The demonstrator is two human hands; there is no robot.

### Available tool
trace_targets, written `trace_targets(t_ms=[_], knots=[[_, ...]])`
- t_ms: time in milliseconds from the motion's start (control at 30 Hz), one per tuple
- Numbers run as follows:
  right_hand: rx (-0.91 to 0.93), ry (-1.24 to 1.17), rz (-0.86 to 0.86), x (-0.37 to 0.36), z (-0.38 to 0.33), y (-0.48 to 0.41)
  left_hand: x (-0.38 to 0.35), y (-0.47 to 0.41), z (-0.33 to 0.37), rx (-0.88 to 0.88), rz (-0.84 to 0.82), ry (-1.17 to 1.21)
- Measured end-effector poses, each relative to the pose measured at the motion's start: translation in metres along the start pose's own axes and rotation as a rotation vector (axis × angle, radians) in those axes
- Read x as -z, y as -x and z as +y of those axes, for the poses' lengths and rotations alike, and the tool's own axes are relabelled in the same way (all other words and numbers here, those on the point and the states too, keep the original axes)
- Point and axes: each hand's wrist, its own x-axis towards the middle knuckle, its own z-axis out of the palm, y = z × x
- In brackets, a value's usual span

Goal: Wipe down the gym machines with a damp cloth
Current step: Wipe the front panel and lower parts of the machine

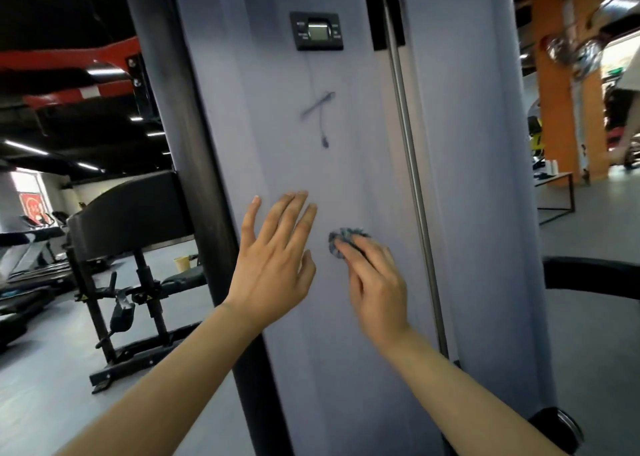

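Two hands are working on the machine panel (311, 144), its long axis running upright. Left hand (277, 265) is holding nothing, fingers wide, pointing up. Right hand (375, 279), just right, is pinching a wadded cloth (341, 242) against the panel, wad poking up-left.

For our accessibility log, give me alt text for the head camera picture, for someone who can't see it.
A person's right hand holds a small bunched cloth against the tall grey panel of a gym machine, with the left hand spread open beside it. A small digital display sits higher on the panel.
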Motion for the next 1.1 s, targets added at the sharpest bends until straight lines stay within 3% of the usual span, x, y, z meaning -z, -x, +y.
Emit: trace_targets(t_ms=[200,300,600,933,1100], knots=[[0.106,0.047,0.146,-0.016,-0.018,-0.129,0.009,-0.037,-0.021,0.004,0.054,-0.030],[0.104,0.101,0.140,-0.017,-0.025,-0.177,0.012,-0.060,-0.028,0.016,0.061,-0.054],[0.249,0.150,0.105,-0.010,-0.002,-0.119,0.023,-0.110,-0.049,0.028,0.078,-0.120],[0.201,0.081,0.114,-0.016,-0.020,-0.257,0.025,-0.115,-0.046,0.026,0.092,-0.147],[0.178,0.053,0.136,-0.013,-0.022,-0.239,0.028,-0.127,-0.045,0.072,0.118,-0.129]])
